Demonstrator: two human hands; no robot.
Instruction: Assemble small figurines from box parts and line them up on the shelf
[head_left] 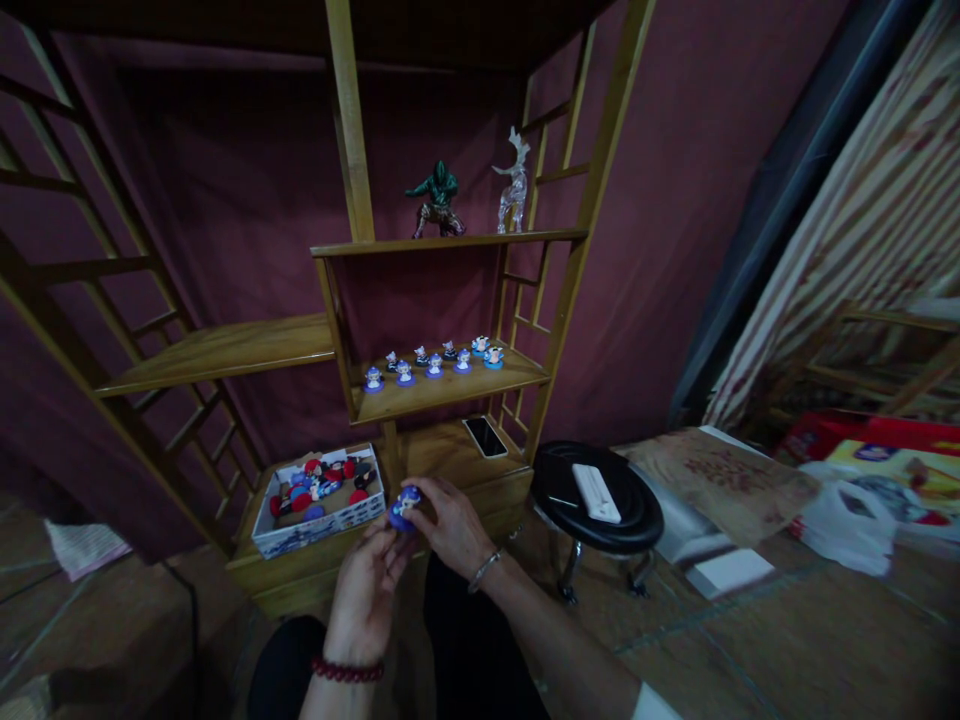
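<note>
Low in front of the shelf, a small purple-and-white figurine (pixel 405 508) on a round purple base is between my two hands. My right hand (pixel 451 530) pinches it with thumb and fingers from the right. My left hand (pixel 369 590) is turned palm up below it, its curled fingers at the base. Just left of them sits a patterned box (pixel 322 532) of jumbled red, blue and black figurines (pixel 319 482). Several similar purple figurines (pixel 434 366) stand in a row on the small middle shelf (pixel 450 393), with small dark ones behind and blue ones at the right.
A green figure (pixel 439 200) and a clear deer ornament (pixel 514 185) stand on the upper shelf. A phone (pixel 486 437) lies on the bottom board. At right are a black stool (pixel 551 480) bearing a white object (pixel 596 493), and a plastic bag (pixel 844 520).
</note>
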